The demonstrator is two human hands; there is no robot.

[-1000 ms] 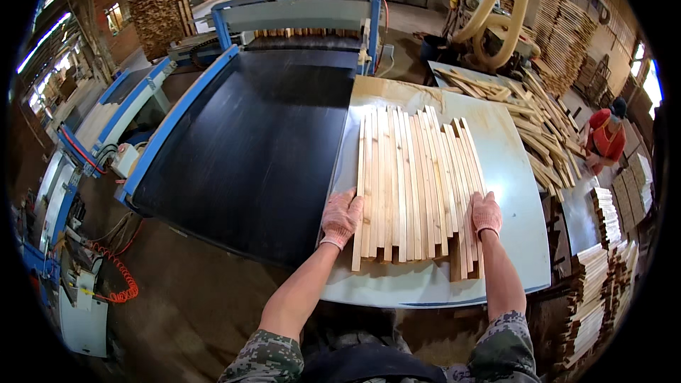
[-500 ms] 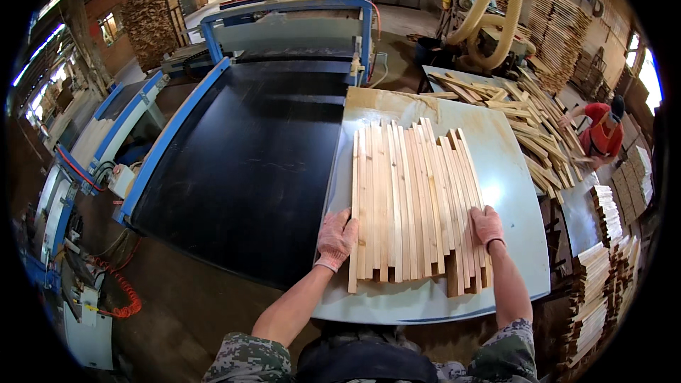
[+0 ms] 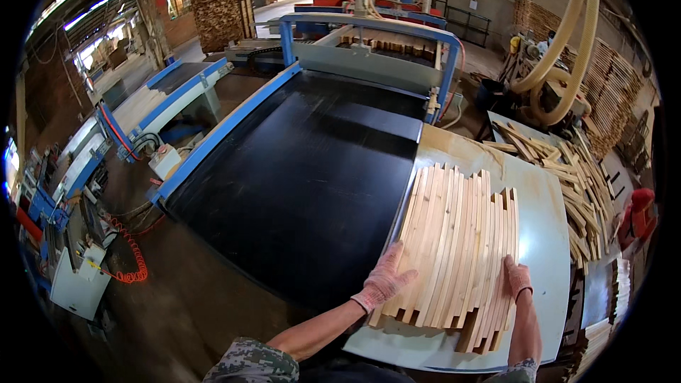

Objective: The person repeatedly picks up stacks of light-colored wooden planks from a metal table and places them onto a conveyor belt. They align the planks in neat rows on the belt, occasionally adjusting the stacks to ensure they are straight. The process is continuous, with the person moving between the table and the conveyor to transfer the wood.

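A row of pale wooden strips (image 3: 454, 248) lies side by side on a light grey tabletop (image 3: 546, 234), with uneven ends. My left hand (image 3: 387, 280), in a pinkish knit glove, grips the row's left side, its thumb over the top of the strips. On the opposite side my right hand (image 3: 518, 276), gloved alike, presses against the outermost strip. The strips are held between both hands; the undersides of my fingers are partly hidden. Just left of the row, a wide black conveyor belt (image 3: 298, 177) adjoins the tabletop's edge.
A blue machine frame (image 3: 369, 23) spans the belt's far end. Loose wooden strips (image 3: 567, 184) are heaped on a table at the right, near a person in red (image 3: 636, 220). Thick yellowish hoses (image 3: 560, 35) hang behind. A control stand with a red coiled hose (image 3: 131, 259) is at the left.
The view has swung left. Both hands have shifted the strips leftward, closer to the belt, and the row now slants a little. My left thumb reaches further over the strips.
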